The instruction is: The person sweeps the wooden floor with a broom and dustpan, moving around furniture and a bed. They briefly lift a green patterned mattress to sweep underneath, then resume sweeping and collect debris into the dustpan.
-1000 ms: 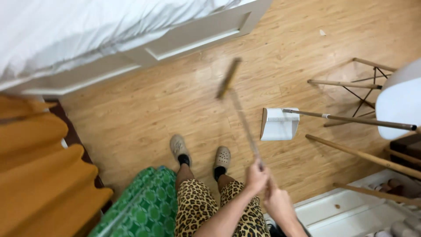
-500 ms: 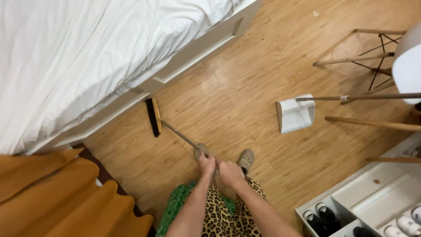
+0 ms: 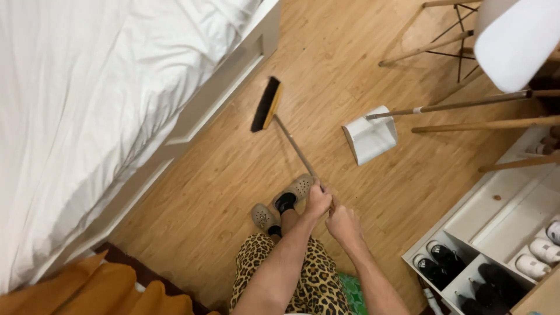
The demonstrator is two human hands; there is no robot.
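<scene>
Left hand point(image 3: 317, 202) and right hand point(image 3: 344, 224) both clenched around the broom point(image 3: 287, 133) handle, close together. Broom head w/ black bristles rests on the wood floor point(image 3: 198, 192) near the bed frame point(image 3: 227, 87). White dustpan point(image 3: 370, 137) stands to the right.

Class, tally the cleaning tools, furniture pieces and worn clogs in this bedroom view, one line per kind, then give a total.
Cleaning tools: 2, the broom held by left hand and right hand, and the white dustpan.
Furniture: 3, the bed, white chair, shoe shelf.
Worn clogs: 2.
Total: 7
</scene>
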